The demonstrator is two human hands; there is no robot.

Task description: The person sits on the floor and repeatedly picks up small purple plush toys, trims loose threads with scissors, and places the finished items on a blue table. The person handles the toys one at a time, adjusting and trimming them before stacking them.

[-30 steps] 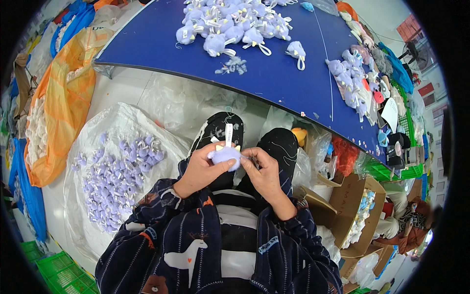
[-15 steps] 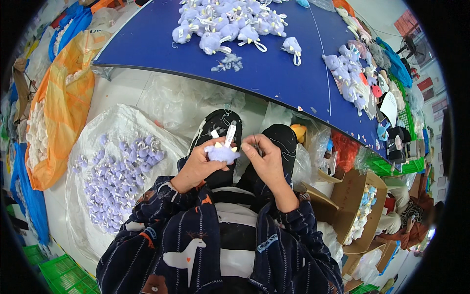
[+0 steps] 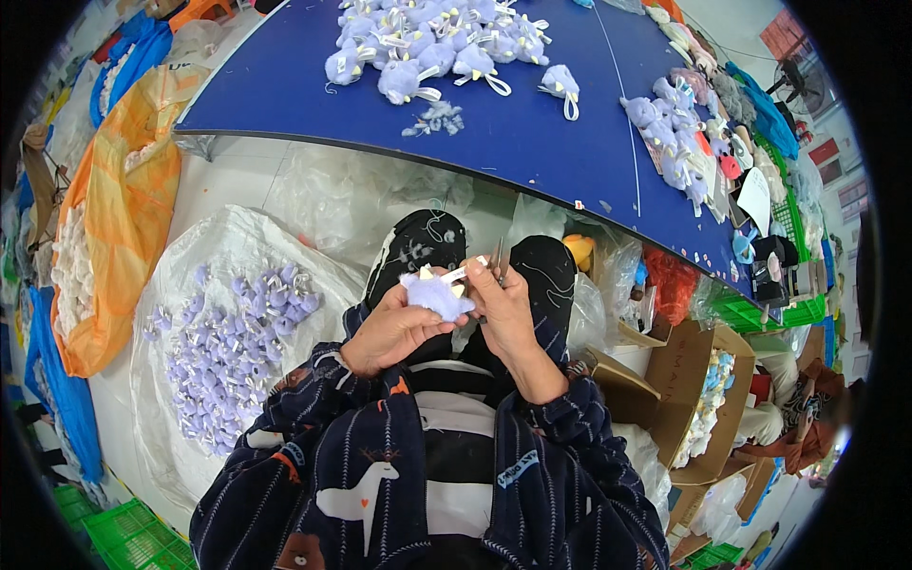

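The plush (image 3: 439, 298) is near the middle of the frame, over the gap between my knees, held in my left hand (image 3: 391, 328), with the thumb along its lower side and the fingers curled behind. It is small, rounded and pale lilac, with a short fuzzy pile; two pale yellow cones stick out along its upper edge, one toward the left and one toward the right. A narrow white tag (image 3: 460, 273) with dark print slants from its top up to the fingertips of my right hand (image 3: 507, 313). That hand is closed around a thin, dark metal tool (image 3: 500, 249), whose slim end points up past my fingers; whether they also pinch the tag I cannot tell. Across the top of the frame, the blue table (image 3: 532, 142) bears a heap of similar lilac plushes (image 3: 418, 43) with white loops, and some grey-lilac fluff (image 3: 434, 118) near its edge. At left, smaller lilac pieces (image 3: 223, 361) lie spread on a white sheet (image 3: 321, 261), beside an orange sack (image 3: 142, 209).
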